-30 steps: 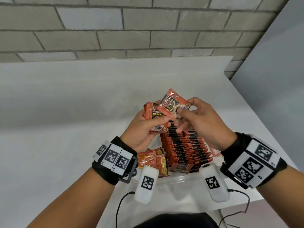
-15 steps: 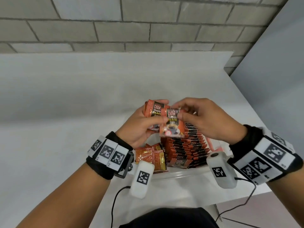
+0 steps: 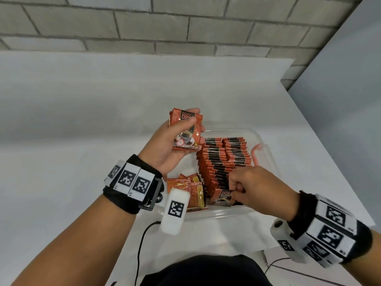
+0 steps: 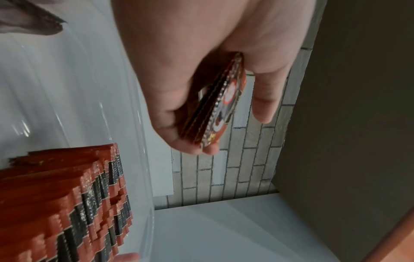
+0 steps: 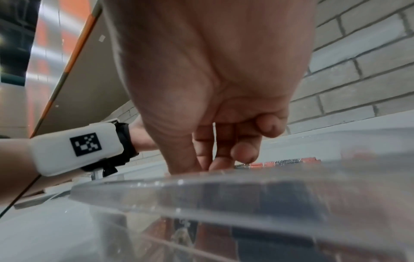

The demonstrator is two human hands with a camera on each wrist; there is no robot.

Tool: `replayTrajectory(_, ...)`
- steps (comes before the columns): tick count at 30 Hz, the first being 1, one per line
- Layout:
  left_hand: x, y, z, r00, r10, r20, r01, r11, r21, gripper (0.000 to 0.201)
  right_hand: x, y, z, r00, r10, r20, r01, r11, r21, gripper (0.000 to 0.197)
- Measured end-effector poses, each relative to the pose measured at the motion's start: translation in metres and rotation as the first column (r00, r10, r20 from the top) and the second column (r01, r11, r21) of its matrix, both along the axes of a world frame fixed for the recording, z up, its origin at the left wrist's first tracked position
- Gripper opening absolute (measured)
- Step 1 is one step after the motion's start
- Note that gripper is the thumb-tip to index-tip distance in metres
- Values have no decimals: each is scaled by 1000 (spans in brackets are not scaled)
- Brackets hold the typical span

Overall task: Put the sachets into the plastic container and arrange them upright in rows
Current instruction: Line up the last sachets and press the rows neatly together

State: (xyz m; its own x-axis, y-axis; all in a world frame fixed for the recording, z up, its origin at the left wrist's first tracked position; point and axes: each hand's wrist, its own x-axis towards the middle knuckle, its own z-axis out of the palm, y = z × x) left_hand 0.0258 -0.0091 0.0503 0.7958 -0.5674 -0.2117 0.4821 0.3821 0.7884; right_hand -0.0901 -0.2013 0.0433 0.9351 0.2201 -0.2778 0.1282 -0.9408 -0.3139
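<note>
Head view: a clear container [image 3: 266, 153] is seen on a white table [image 3: 82, 120], with brick wall [image 3: 185, 23] behind.
Left hand: the left hand [image 3: 165, 149] is raised over the container's far left corner; a small stack [image 3: 185, 131] of sachets is gripped between thumb and fingers, print side up.
Left wrist view: the stack [image 4: 215, 106] is seen edge-on, thumb on one face and fingers curled round the other; several sachets are counted, though the exact number cannot be told.
Right hand: the right hand [image 3: 253, 190] is lowered into the container's near end, fingers curled; one sachet [image 3: 222, 197] is pinched at its top edge, just in front of the rows.
Right wrist view: the fingertips [image 5: 243, 152] are seen at the sachet tops behind the container's rim [image 5: 201, 191]; the grip itself is blurred, probably a pinch.
Rows: two rows [image 3: 224, 159] of sachets are stood upright, side by side, along the container's middle.
Loose sachets: a few loose sachets [image 3: 185, 186] are lain flat in the near left corner.
</note>
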Motion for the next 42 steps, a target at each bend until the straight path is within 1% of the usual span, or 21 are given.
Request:
replayTrajectory(3,-1,1,1,1000,1,11,-1,1000,10,34,1,1,-4,999,46,-26,-48,996,-75,9)
replayTrajectory(8,-1,3,3,1000,0,18,-1,1000,9,32,4,4,-5,988,125,-93,-137,982,-131,11)
replayTrajectory(14,-3,2,3,1000,5,9,-5,1000,8,33,7,8,-5,982,166,-91,-184,954,-238,16)
replayTrajectory(16,-4,2,3,1000,6,-3,-6,1000,0,35,7,8,-4,980,182,-85,-199,943,-266,13)
replayTrajectory(17,-4,2,3,1000,6,-10,-6,1000,-7,35,8,7,-4,980,179,-83,-195,945,-261,8)
replayTrajectory(18,-4,2,3,1000,5,-19,-5,1000,-17,35,8,6,-4,981,176,-81,-191,951,-244,5)
replayTrajectory(21,-5,3,1,997,-3,-71,-2,998,-69,37,10,1,-3,988,120,-99,-137,971,-193,19)
replayTrajectory(23,-4,3,-1,994,-8,-105,-2,996,-93,41,10,-3,-1,990,83,-111,-100,982,-161,22)
replayTrajectory(25,-4,4,-3,993,-8,-119,-3,996,-93,47,10,-5,1,990,65,-125,-82,988,-133,24)
replayTrajectory(27,-4,3,-4,994,-4,-106,-5,997,-83,46,10,-6,5,990,51,-133,-64,993,-97,23)
replayTrajectory(28,-5,3,-5,996,1,-87,-7,998,-67,43,12,-6,9,991,33,-128,-41,998,-58,21)
replayTrajectory(30,-6,3,-6,999,-2,-42,1,1000,-22,42,17,-6,22,997,-52,-51,57,993,104,21)
replayTrajectory(31,-6,3,-6,1000,-13,-22,12,1000,-4,44,21,-5,30,992,-124,21,116,969,217,22)
replayTrajectory(33,-7,2,-4,999,-42,5,42,999,14,46,31,-1,43,953,-269,140,191,890,415,23)
replayTrajectory(35,-10,-1,-4,998,-61,26,60,998,25,46,39,3,51,921,-360,151,232,816,529,28)
replayTrajectory(36,-11,-2,-4,997,-65,34,64,997,32,46,42,6,52,916,-380,129,250,791,558,33)
replayTrajectory(38,-14,-5,-5,996,-72,45,70,996,47,47,46,11,51,925,-373,80,263,775,574,37)
replayTrajectory(40,-15,-7,-6,996,-69,48,67,996,54,48,50,16,47,932,-355,67,252,771,585,31)
replayTrajectory(42,-15,-6,-5,996,-70,50,67,996,53,46,52,19,45,923,-375,89,247,752,611,23)
